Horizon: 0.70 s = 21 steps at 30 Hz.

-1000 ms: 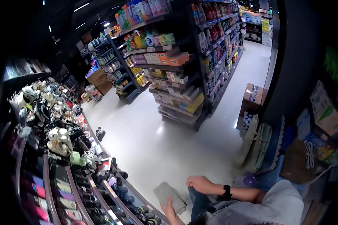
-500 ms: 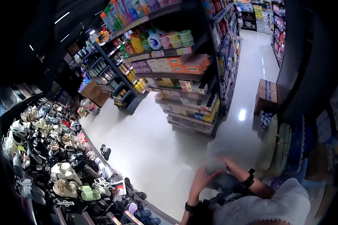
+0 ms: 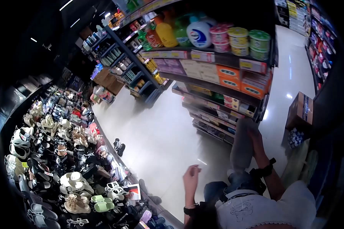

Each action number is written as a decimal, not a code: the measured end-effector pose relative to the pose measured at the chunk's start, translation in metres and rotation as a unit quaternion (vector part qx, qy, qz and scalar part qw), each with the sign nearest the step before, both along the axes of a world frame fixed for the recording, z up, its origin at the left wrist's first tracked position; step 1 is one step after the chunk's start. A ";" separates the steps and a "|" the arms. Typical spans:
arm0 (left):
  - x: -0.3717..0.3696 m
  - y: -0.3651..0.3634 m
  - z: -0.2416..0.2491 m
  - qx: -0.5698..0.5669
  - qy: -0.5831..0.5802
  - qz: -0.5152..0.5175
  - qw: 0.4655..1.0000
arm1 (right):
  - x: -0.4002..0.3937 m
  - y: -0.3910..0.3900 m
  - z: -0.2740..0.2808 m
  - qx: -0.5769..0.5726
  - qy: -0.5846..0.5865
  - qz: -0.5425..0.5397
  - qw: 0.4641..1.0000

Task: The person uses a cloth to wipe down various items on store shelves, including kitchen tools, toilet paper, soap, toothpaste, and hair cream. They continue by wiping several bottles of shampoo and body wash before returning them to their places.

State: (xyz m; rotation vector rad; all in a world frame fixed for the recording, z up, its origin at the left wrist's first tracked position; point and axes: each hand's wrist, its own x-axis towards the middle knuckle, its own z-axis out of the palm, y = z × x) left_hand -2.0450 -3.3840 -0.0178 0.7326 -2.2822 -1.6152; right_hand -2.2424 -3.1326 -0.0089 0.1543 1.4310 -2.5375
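My right hand [image 3: 256, 139] is wrapped round the right side of a grey cloth-like item [image 3: 241, 147], held up in front of the shelf unit. The item looks long and narrow, and its exact kind is hard to make out. My left hand [image 3: 192, 176] is raised apart from it, to the left, over the pale floor. Its fingers are curled loosely, with nothing visible between them. Dark bands sit on both wrists.
A shelf unit [image 3: 218, 55] with bottles, tubs and boxes stands ahead. Many shoes lie on a long display [image 3: 75, 183] at the left. A cardboard box [image 3: 300, 110] stands on the aisle floor at the right. A dark pair of shoes [image 3: 119, 147] is on the floor.
My left hand has let go of the grey item and moved left. My right hand has raised the item, which now looks narrower. The shelf unit appears closer.
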 end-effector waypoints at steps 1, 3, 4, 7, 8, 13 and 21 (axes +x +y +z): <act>-0.002 -0.024 -0.006 -0.006 0.010 0.050 0.999 | -0.019 -0.015 -0.001 -0.009 0.018 0.020 1.000; -0.004 -0.065 -0.013 0.051 0.040 0.151 0.986 | -0.050 -0.050 0.011 0.056 0.004 0.040 0.998; -0.006 -0.084 -0.017 0.058 0.045 0.190 0.979 | -0.065 -0.068 0.012 0.095 0.014 0.047 0.994; -0.008 -0.138 -0.036 0.077 0.044 0.283 0.955 | -0.097 -0.126 0.003 0.178 0.041 0.056 0.982; -0.012 -0.158 -0.044 0.082 0.046 0.303 0.948 | -0.107 -0.145 -0.002 0.199 0.053 0.053 0.977; -0.058 -0.278 -0.058 0.045 0.068 0.313 0.946 | -0.131 -0.256 0.019 0.132 0.043 0.078 0.987; -0.217 -0.423 0.010 0.008 0.072 0.122 0.990 | -0.153 -0.415 0.072 0.123 0.071 0.056 0.988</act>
